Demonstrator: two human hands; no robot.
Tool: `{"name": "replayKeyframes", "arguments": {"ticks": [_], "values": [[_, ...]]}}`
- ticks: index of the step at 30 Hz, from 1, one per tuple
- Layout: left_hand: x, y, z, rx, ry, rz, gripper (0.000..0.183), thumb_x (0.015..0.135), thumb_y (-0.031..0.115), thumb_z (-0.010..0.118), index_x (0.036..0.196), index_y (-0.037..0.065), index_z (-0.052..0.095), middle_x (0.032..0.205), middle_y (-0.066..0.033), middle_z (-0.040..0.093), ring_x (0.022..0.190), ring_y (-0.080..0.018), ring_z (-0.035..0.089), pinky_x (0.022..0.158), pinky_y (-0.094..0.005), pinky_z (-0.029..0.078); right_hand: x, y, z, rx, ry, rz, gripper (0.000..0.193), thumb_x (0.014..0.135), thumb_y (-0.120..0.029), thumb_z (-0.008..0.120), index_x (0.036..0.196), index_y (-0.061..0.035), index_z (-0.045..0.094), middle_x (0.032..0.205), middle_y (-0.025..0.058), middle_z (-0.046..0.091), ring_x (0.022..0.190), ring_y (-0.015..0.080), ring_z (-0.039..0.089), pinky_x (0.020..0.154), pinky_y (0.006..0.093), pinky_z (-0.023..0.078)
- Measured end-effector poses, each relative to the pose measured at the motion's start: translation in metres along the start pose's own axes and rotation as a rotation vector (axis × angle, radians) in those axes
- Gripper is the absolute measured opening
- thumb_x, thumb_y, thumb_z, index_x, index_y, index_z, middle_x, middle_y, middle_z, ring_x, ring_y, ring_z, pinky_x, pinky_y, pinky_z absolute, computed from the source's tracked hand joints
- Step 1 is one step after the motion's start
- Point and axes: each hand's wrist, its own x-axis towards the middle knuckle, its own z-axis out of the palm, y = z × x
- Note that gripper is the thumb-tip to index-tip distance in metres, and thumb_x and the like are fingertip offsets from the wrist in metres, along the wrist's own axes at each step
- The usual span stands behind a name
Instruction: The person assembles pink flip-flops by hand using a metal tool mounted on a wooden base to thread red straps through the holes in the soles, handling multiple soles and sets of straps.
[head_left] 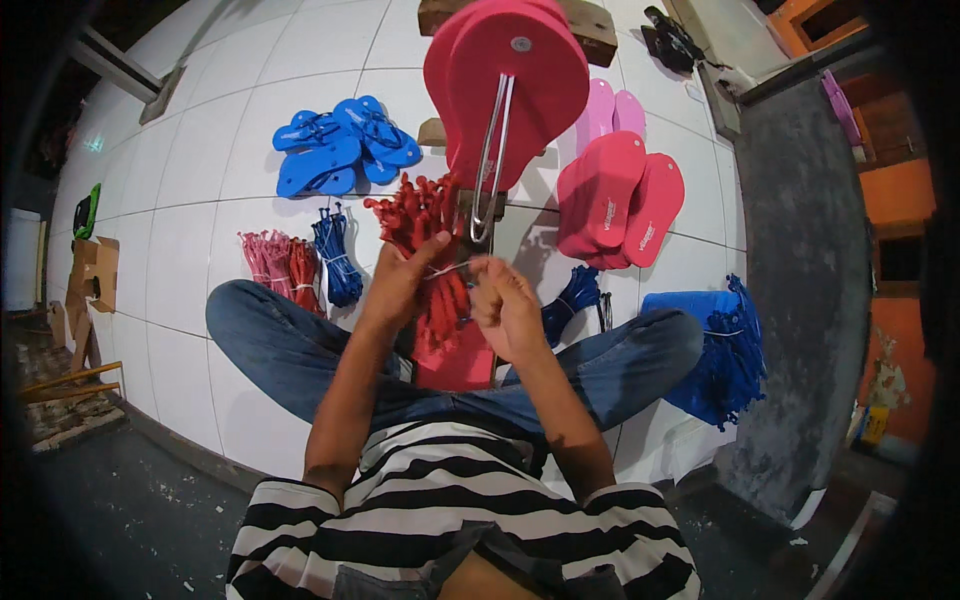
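Observation:
My left hand is closed round a bundle of red sandal straps, held upright in front of my crossed legs. A thin pale tie goes round the bundle's middle and stretches to the right. My right hand pinches the end of that tie. Just beyond my hands, red sandal soles rest on a wooden stand. A long looped metal tool hangs over them, close to my right hand. Below the bundle lies a flat red piece, partly hidden by the straps.
Finished blue flip-flops lie at the far left. Pink and red strap bundles and a blue strap bundle sit by my left knee. Red soles and pink soles stand right. Blue straps lie beside my right knee.

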Motion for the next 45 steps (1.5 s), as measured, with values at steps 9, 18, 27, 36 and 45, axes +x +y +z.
{"name": "replayKeyframes", "arguments": {"ticks": [9,18,27,36,45], "values": [[0.010,-0.009,0.013,0.287,0.119,0.277,0.028,0.090,0.024,0.065,0.107,0.003,0.060,0.094,-0.0037,0.064,0.080,-0.0107,0.058,0.072,-0.0269,0.047,-0.002,0.007,-0.003,-1.107,0.072,-0.748,0.012,0.092,-0.011,0.054,0.091,-0.0008,0.060,0.073,0.0131,0.058,0.066,0.0305,0.058,0.061,0.0398,0.047],[0.045,-0.002,-0.080,-0.089,0.251,0.067,0.037,0.091,0.034,0.062,0.116,0.008,0.055,0.090,-0.0026,0.060,0.076,-0.0144,0.061,0.060,-0.0301,0.052,-0.079,-0.054,-0.002,-0.262,-0.350,-0.492,0.020,0.093,-0.014,0.051,0.081,0.0008,0.056,0.066,0.0066,0.052,0.055,0.0183,0.049,0.052,0.0290,0.039],[0.026,-0.008,-0.036,-0.241,0.046,-0.018,0.039,0.093,0.034,0.058,0.121,0.008,0.052,0.102,-0.0056,0.063,0.084,-0.0172,0.064,0.073,-0.0331,0.053,0.022,0.051,-0.091,-1.371,0.465,-0.393,0.022,0.087,-0.012,0.060,0.107,-0.0041,0.067,0.085,0.0186,0.065,0.082,0.0368,0.065,0.074,0.0432,0.051],[0.025,-0.030,-0.015,-0.204,0.023,-0.089,0.044,0.095,0.037,0.053,0.125,0.005,0.053,0.107,-0.0032,0.064,0.092,-0.0146,0.062,0.080,-0.0321,0.050,0.029,0.010,-0.069,-1.256,0.542,-0.015,0.015,0.086,-0.012,0.065,0.099,-0.0052,0.070,0.099,0.0167,0.064,0.090,0.0317,0.064,0.070,0.0412,0.050],[0.038,-0.038,-0.004,-0.261,-0.135,-0.170,0.038,0.098,0.028,0.051,0.130,0.008,0.045,0.115,-0.0070,0.061,0.096,-0.0167,0.062,0.082,-0.0324,0.051,0.008,-0.001,-0.005,-1.043,0.099,-0.696,0.024,0.082,-0.014,0.070,0.105,-0.0066,0.069,0.097,0.0097,0.062,0.086,0.0262,0.064,0.071,0.0357,0.052]]}}
